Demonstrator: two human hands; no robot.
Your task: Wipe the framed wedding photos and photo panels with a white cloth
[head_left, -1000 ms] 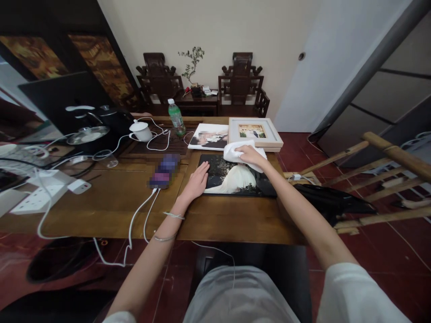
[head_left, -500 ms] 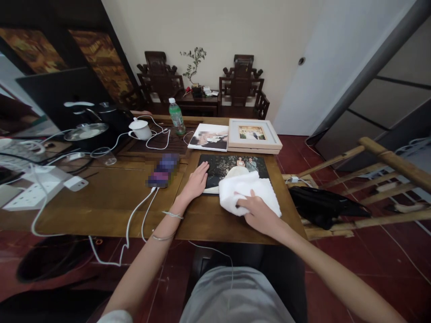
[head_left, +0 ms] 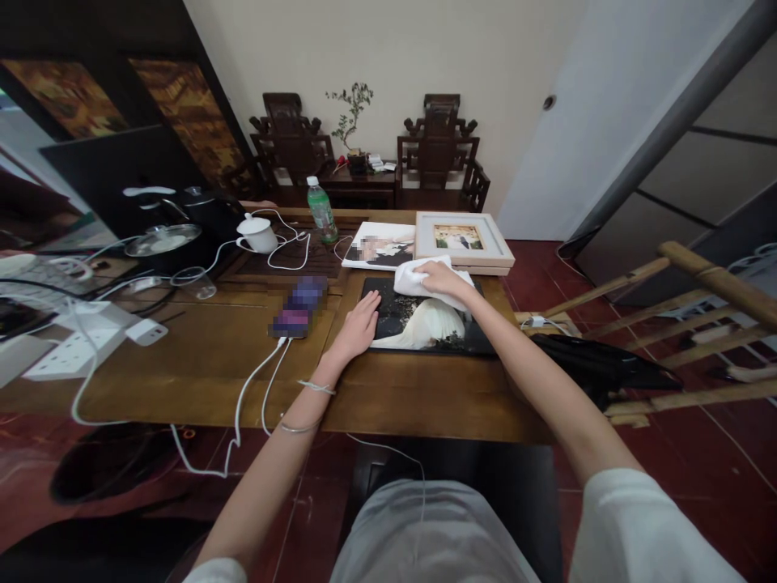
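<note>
A dark wedding photo panel [head_left: 437,328] lies flat on the brown table. My left hand [head_left: 360,322] rests on its left edge, fingers stretched out. Bunched in my right hand [head_left: 442,279] is a white cloth [head_left: 413,279], which covers the panel's far part. My right forearm crosses over the panel's right side. Just beyond the cloth lie a white-edged photo print [head_left: 380,244] and a pale framed wedding picture [head_left: 494,243].
Left of the panel lies a phone [head_left: 297,308] with white cables. Farther left are a power strip [head_left: 66,352], a clear cup [head_left: 195,283], a lidded white mug [head_left: 257,234] and a green-labelled bottle [head_left: 321,212]. A bamboo rack [head_left: 716,283] stands at the right.
My right hand has moved the white cloth away from me, from the panel's near right corner to its far edge. The panel's near part is now uncovered. My left hand stays in place.
</note>
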